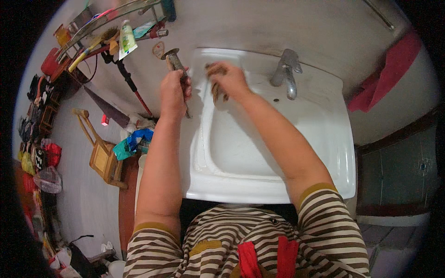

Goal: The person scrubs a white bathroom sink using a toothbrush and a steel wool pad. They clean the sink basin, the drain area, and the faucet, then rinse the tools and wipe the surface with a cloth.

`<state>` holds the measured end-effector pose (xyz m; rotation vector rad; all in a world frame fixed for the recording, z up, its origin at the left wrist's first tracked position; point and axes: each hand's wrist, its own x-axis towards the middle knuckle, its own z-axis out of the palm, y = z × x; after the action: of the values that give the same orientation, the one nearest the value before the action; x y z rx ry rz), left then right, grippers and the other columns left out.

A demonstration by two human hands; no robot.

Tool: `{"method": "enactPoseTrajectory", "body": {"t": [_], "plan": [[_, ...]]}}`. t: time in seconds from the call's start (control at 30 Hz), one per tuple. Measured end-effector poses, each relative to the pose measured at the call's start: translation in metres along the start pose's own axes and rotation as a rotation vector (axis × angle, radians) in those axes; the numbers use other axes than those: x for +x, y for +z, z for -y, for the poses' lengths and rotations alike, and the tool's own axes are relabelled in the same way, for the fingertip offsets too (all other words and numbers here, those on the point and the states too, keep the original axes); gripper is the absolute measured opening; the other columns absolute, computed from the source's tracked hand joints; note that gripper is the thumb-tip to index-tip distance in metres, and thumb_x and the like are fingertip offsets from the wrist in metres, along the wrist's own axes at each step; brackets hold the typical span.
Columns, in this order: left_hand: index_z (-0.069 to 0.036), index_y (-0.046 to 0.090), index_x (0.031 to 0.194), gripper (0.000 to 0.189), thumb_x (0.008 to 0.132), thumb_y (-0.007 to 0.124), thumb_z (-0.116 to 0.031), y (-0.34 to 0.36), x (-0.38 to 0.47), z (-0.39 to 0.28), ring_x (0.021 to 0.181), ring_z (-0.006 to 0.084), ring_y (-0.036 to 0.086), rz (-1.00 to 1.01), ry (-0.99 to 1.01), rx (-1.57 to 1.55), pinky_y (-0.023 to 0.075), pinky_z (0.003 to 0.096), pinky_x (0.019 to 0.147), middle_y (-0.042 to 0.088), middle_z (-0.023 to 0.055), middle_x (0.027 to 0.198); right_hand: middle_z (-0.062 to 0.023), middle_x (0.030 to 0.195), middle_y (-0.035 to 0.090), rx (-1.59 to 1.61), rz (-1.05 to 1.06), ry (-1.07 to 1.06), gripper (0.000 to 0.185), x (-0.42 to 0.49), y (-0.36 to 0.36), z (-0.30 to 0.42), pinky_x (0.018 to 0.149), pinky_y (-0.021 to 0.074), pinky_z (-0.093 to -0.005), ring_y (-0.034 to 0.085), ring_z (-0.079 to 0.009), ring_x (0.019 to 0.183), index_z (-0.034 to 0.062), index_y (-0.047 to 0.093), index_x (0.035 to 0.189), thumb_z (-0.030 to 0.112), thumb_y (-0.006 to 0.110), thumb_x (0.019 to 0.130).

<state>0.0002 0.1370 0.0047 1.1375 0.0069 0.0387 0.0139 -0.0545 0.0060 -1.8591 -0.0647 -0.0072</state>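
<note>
My left hand (175, 90) is closed around a dirty grey cylindrical piece (178, 62) with a round flange at its top, left of the white ceramic washbasin (257, 139). A pale strip runs along its side and a thin dark end sticks out below the fist. Whether the piece is fixed to the wall, I cannot tell. Over the basin's back left rim, my right hand (227, 78) is blurred and grips a brownish, crumpled thing (217, 92), possibly a cloth or scouring pad. The chrome faucet (288, 73) stands on the basin's back ledge, right of my right hand.
A glass shelf (104, 26) with a tube (127, 40) and a hairbrush (110, 33) juts from the wall at upper left. Below it are a wooden chair (102, 160) and plastic bags (134, 144). A red towel (386, 71) hangs at the right.
</note>
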Motion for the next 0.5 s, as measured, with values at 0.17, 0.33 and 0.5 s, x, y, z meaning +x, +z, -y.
{"method": "enactPoseTrajectory", "body": {"t": [0.17,0.33,0.5], "plan": [[-0.004,0.057,0.120,0.035,0.098,0.050,-0.030,-0.004,0.000,-0.008,0.055,0.0101,0.046,-0.051,-0.002,-0.035,0.0336,0.0269,0.047,0.056,0.0008,0.079,-0.0079,0.108,0.072,0.317,-0.364,-0.193,0.034,0.013,-0.045,0.013,0.084,0.0557,-0.0347,0.069,-0.0200,0.095,0.0091,0.068,0.121,0.018,0.074,0.089],[-0.005,0.055,0.119,0.034,0.098,0.048,-0.032,-0.004,-0.002,-0.011,0.056,0.0096,0.044,-0.051,-0.008,-0.073,0.0322,0.0270,0.047,0.055,0.0005,0.080,-0.0108,0.116,0.071,0.073,-0.468,-0.431,0.038,0.021,-0.031,0.007,0.092,0.0533,-0.0378,0.068,-0.0249,0.104,0.0098,0.066,0.125,0.021,0.074,0.089],[-0.004,0.055,0.116,0.032,0.099,0.048,-0.029,-0.008,-0.002,-0.009,0.056,0.0106,0.044,0.008,-0.009,-0.140,0.0319,0.0272,0.049,0.054,0.0025,0.079,-0.0178,0.151,0.049,-0.649,-0.272,-0.637,0.053,0.005,0.000,-0.007,0.112,0.0394,-0.0485,0.052,-0.0384,0.132,0.0164,0.061,0.138,0.033,0.071,0.088]]}}
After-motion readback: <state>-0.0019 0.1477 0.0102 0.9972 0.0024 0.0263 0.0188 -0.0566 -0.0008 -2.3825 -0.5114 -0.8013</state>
